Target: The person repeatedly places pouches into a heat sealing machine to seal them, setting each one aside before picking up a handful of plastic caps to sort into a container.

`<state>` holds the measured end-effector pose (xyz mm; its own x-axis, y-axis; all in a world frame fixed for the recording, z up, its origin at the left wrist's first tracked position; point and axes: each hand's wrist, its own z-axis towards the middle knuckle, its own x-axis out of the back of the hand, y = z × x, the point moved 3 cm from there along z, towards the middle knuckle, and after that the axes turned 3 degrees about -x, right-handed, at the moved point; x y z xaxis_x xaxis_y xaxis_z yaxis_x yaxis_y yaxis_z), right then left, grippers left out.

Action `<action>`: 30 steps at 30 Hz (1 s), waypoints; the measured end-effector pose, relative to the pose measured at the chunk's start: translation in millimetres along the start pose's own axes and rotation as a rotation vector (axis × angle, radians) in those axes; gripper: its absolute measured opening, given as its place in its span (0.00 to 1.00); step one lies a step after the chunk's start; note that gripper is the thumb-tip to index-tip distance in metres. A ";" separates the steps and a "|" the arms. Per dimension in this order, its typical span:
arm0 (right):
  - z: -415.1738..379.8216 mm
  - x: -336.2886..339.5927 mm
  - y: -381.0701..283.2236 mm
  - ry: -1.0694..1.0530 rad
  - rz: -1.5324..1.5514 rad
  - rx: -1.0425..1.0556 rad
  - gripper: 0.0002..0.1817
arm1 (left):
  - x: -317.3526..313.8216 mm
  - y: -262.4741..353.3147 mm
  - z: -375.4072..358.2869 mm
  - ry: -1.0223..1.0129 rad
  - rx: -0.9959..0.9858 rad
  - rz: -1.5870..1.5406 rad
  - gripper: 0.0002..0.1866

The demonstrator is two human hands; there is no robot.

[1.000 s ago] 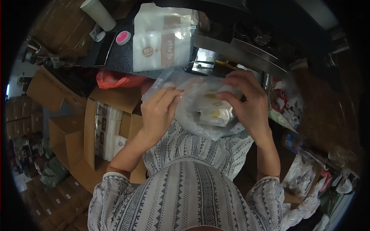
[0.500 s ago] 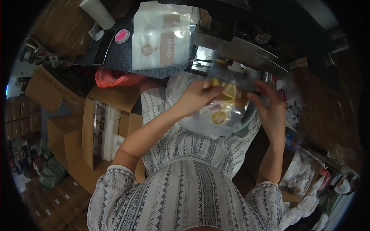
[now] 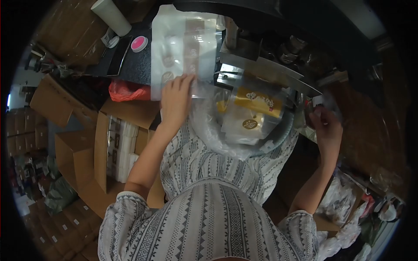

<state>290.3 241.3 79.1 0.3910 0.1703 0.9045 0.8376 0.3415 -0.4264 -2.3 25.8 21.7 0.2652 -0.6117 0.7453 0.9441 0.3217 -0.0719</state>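
Note:
My left hand is at the lower edge of a stack of clear printed plastic pouches, its fingers closed on the top pouch, which hangs over the table edge. My right hand is raised at the right side, fingertips pinched together. Whatever they hold, if anything, I cannot make out. Between the hands, a round basin lined with clear plastic rests on my lap. In it lie pouches with a gold label, untouched by either hand.
A metal-edged machine stands behind the basin. A phone, a pink-topped round tin and a white cylinder are at the back left. An open carton with white packs stands on the left; crumpled plastic bags lie right.
Both hands have left the gold-labelled pouch, which now lies in the basin. My left hand went up to the pouch stack, whose top pouch has slid toward me; my right hand moved right.

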 end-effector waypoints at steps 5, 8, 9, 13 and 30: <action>-26.5 -19.7 -81.1 -0.349 0.744 0.342 0.15 | 45.4 6.4 -9.6 -0.177 0.383 -0.337 0.09; -32.8 -31.4 -116.5 -0.083 0.529 0.702 0.15 | 68.8 15.6 2.1 -0.156 0.378 -0.395 0.08; -33.4 -32.8 -120.7 -0.084 0.530 0.703 0.15 | 72.0 19.1 3.6 -0.156 0.379 -0.393 0.08; -33.0 -34.7 -120.4 -0.331 0.575 0.665 0.16 | 60.1 43.3 3.4 -0.336 0.192 -0.680 0.08; 39.5 -44.6 29.3 0.363 -0.191 0.555 0.11 | -25.6 52.0 42.0 -0.648 0.757 -1.120 0.17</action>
<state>282.4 280.2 25.8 0.4400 -0.2276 0.8687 0.6231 0.7739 -0.1129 31.8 88.5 26.7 -0.8292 -0.4349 0.3512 0.2178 0.3274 0.9195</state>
